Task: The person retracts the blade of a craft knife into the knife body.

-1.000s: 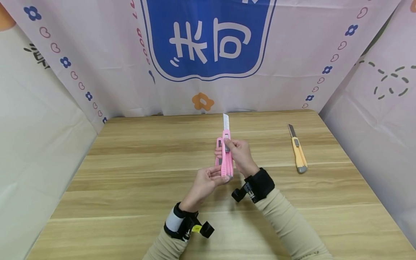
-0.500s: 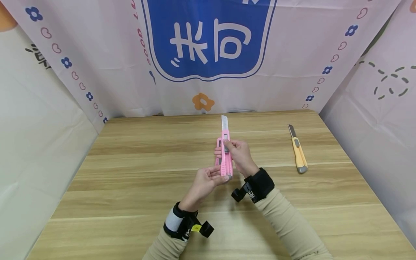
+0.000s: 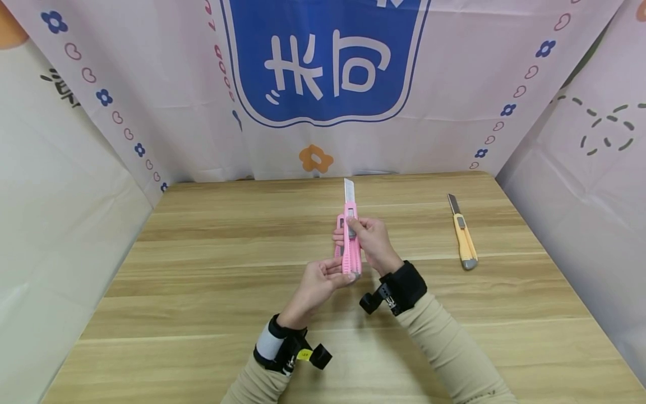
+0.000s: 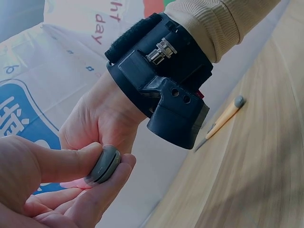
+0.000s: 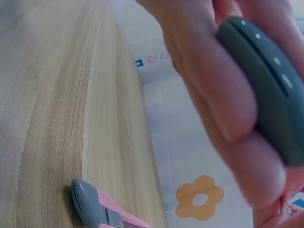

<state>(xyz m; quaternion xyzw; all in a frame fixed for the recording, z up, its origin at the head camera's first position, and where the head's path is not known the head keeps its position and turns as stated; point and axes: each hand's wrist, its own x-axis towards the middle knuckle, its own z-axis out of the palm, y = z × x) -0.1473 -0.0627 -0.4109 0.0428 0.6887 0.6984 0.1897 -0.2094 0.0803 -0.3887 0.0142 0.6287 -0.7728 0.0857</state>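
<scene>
A pink utility knife (image 3: 346, 261) with its blade (image 3: 349, 191) out is held up over the wooden table, blade pointing away. My left hand (image 3: 319, 283) pinches its grey end cap (image 4: 105, 164) between thumb and fingers. My right hand (image 3: 374, 241) grips the body from the right, thumb on the grey slider. Behind the held knife, a second pink utility knife (image 3: 339, 221) lies on the table, partly covered in the head view; its grey end (image 5: 85, 202) shows in the right wrist view. A yellow utility knife (image 3: 464, 241), blade out, lies at the right.
The wooden table (image 3: 202, 292) runs back to a printed cloth (image 3: 187, 134) hanging behind it. White cloths also hang at both sides. Black camera mounts (image 3: 404, 286) are strapped to both wrists.
The held pink knife's blade end has tilted slightly left since the first frame. Both hands keep the same hold, and the other knives lie unmoved.
</scene>
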